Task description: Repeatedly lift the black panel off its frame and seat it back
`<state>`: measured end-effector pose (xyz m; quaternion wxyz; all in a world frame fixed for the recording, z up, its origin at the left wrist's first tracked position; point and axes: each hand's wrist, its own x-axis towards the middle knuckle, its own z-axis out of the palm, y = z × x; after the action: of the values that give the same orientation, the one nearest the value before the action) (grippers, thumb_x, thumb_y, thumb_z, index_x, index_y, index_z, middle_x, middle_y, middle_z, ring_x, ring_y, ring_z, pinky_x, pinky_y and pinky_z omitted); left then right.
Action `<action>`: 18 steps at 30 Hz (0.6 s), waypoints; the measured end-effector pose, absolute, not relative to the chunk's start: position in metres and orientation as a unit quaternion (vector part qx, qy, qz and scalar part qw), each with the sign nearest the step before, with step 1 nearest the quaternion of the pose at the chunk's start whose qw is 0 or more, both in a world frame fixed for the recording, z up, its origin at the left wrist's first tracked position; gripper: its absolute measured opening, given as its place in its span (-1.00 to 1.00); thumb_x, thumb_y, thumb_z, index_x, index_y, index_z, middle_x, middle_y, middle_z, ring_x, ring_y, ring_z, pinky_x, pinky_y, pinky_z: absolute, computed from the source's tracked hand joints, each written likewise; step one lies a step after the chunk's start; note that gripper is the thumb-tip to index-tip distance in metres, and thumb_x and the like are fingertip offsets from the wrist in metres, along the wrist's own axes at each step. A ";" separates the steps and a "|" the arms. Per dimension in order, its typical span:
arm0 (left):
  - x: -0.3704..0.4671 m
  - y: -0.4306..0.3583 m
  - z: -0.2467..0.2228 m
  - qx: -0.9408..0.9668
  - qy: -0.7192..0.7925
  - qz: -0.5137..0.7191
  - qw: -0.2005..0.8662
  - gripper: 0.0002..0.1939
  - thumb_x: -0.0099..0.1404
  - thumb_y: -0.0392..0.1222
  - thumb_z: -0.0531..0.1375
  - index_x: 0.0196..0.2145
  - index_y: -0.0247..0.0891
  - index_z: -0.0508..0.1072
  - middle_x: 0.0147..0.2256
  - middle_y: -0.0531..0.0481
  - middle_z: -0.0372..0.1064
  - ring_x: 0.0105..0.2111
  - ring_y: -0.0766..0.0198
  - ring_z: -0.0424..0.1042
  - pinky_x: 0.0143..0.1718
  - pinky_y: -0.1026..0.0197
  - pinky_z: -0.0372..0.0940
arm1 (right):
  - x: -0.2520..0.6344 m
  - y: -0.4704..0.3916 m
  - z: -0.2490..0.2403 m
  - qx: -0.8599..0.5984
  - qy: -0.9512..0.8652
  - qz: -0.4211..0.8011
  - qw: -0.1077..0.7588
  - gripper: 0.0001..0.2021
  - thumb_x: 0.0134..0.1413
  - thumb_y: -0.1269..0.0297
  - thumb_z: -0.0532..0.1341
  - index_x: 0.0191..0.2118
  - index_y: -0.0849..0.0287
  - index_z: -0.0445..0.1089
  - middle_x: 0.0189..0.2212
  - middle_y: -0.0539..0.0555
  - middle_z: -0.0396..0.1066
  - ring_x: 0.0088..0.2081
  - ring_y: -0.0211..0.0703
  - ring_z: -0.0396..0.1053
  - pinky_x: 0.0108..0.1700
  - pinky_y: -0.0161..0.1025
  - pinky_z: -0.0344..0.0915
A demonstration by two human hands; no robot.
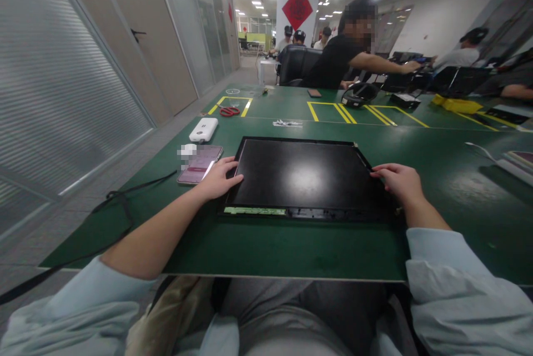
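Note:
A flat black LCD screen panel (300, 173) lies face up on the green table in front of me. Along its near edge runs a bare green circuit strip (255, 211). My left hand (219, 178) grips the panel's left edge, thumb on the frame and fingers farther up the side. At the opposite side, my right hand (402, 181) pinches the right edge between thumb and fingers; the fingertips are partly hidden. Just left of my left hand, and partly behind it, is a phone (200, 164).
A white power bank (204, 130) sits beyond the phone. Red scissors (229, 112) and small silvery scraps (287, 123) lie farther back. A black strap (120, 193) crosses the table's left edge. A black headset (358, 95) rests near a seated person in black (333, 61).

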<state>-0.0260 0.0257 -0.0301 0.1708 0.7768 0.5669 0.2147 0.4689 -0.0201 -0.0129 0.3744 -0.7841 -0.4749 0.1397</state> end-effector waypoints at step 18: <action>-0.021 0.021 -0.027 0.759 0.571 0.254 0.183 -0.38 0.26 -0.03 0.16 0.23 -0.32 0.33 0.27 -0.28 0.30 0.28 -0.12 0.27 0.32 -0.17 0.11 | 0.464 -0.021 -0.011 -0.796 -0.418 0.174 0.402 -0.74 -0.14 0.33 0.22 -0.29 0.19 0.62 -0.34 0.13 0.62 -0.67 -0.33 0.19 -0.56 -0.29 0.20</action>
<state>-0.0214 0.0210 -0.0269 0.1832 0.7589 0.5709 0.2544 0.4642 -0.0209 -0.0111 0.4017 -0.7961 -0.4181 0.1735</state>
